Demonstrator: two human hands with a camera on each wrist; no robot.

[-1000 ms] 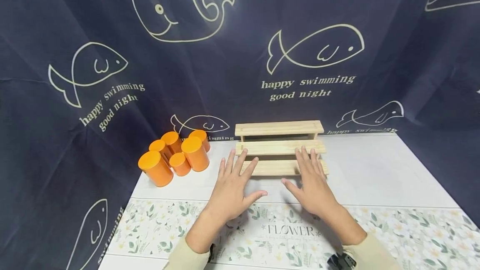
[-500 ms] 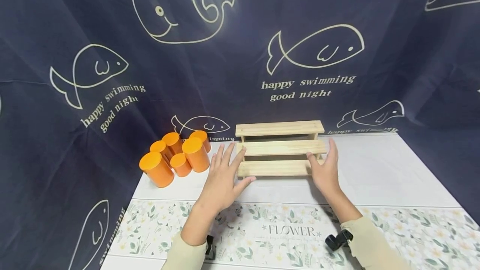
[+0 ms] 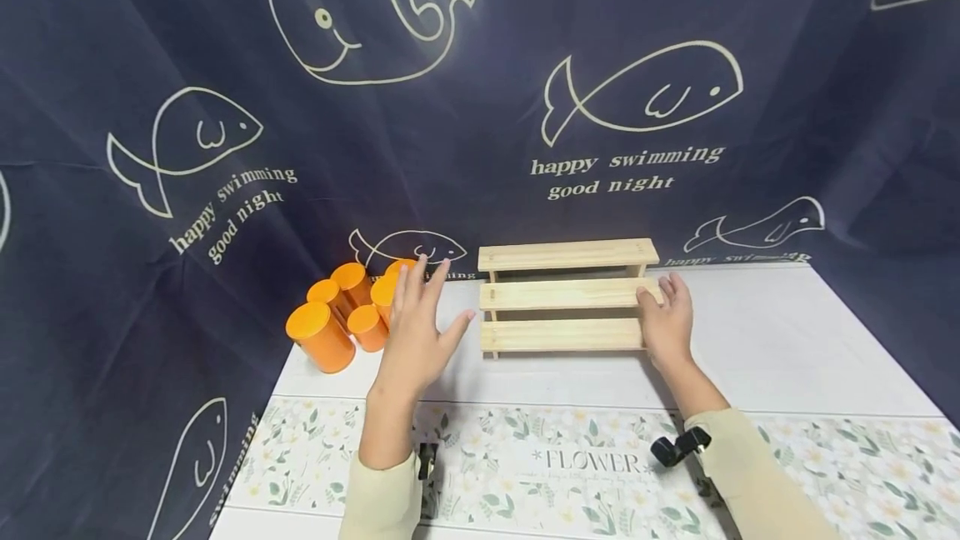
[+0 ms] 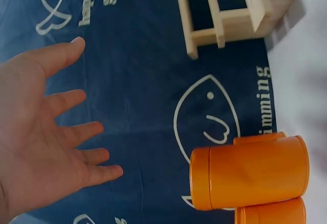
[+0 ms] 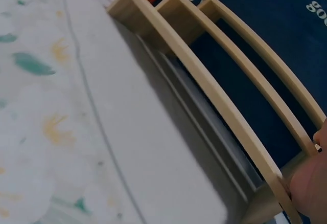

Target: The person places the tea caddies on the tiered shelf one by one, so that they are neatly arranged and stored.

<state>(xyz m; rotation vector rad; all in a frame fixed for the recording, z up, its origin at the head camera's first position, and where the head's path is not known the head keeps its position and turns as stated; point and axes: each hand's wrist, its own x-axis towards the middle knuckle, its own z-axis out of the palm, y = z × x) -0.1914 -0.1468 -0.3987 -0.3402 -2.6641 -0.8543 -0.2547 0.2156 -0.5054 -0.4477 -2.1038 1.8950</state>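
A pale wooden three-step rack (image 3: 566, 294) stands on the white table against the dark curtain. My right hand (image 3: 669, 327) holds its right end, thumb on the middle board and fingers along the outer side; some of them are hidden. Left of the rack are several orange cylindrical canisters of differing heights, among them a tall front one (image 3: 322, 338) and a short one (image 3: 366, 327). My left hand (image 3: 416, 340) is spread and holds nothing. In the head view it partly covers the right-hand canisters, and the left wrist view shows it apart from a canister (image 4: 250, 173).
A floral table mat (image 3: 525, 490) printed "FLOWER" covers the near part of the table. The dark blue curtain (image 3: 480, 148) with fish and whale drawings closes off the back and sides. Both wrists carry black straps.
My left hand has moved left from the rack toward the canisters. My right hand has shifted from in front of the rack to its right end and taken hold there.
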